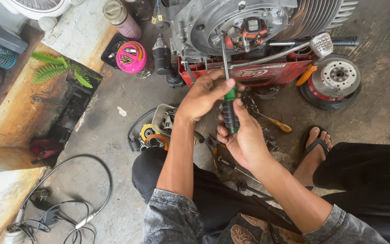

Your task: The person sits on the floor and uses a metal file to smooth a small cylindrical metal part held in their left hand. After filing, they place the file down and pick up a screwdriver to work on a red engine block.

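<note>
A long screwdriver (229, 108) with a green and black handle points up into the open side of a grey engine (231, 25); its tip sits by the stator with copper coils (252, 28). My right hand (244, 135) grips the handle from below. My left hand (204, 96) holds the top of the handle and the shaft, thumb on the green part. The engine rests on a red stand (267, 72).
A flywheel (337, 74) lies right of the stand, beside a kick lever (321, 44). A yellow-handled screwdriver (280, 124), loose tools and a small parts box (164, 121) lie on the concrete floor. A pink tub (131, 57) stands at the left; cables (68, 212) lie at the lower left. My sandalled foot (312, 144) is at the right.
</note>
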